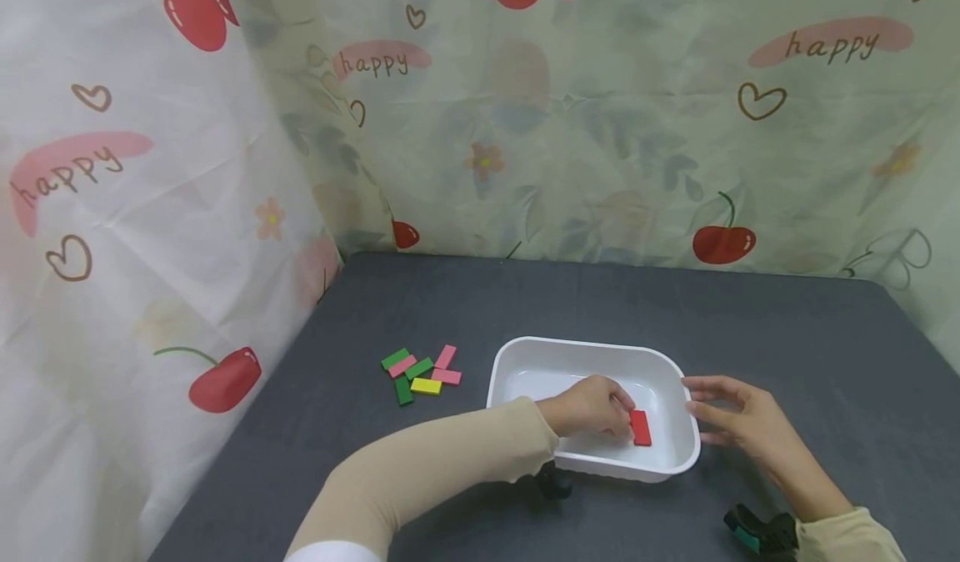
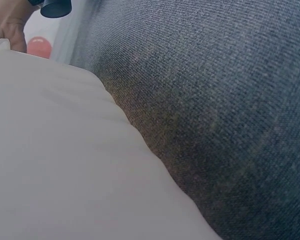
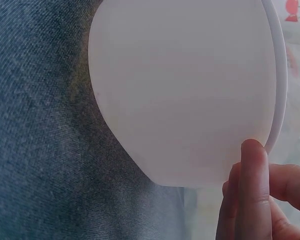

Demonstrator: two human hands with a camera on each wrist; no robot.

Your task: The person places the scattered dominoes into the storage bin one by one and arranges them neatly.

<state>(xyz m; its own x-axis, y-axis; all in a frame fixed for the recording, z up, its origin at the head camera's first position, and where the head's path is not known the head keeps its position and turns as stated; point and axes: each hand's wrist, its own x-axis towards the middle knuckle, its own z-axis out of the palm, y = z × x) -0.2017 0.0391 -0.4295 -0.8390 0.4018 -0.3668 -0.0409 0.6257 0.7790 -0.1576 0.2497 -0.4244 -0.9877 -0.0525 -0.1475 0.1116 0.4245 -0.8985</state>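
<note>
pale cherry-printed sheets (image 1: 585, 145) hang around a dark, perhaps cloth-covered table (image 1: 600, 299).

Left fingers (image 1: 619, 425) seem curled, right fingers (image 1: 712, 384) extended.

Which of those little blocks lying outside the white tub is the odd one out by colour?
The yellow block, with a green block at its left end; every other block in that group is green or pink, three of each.
</note>
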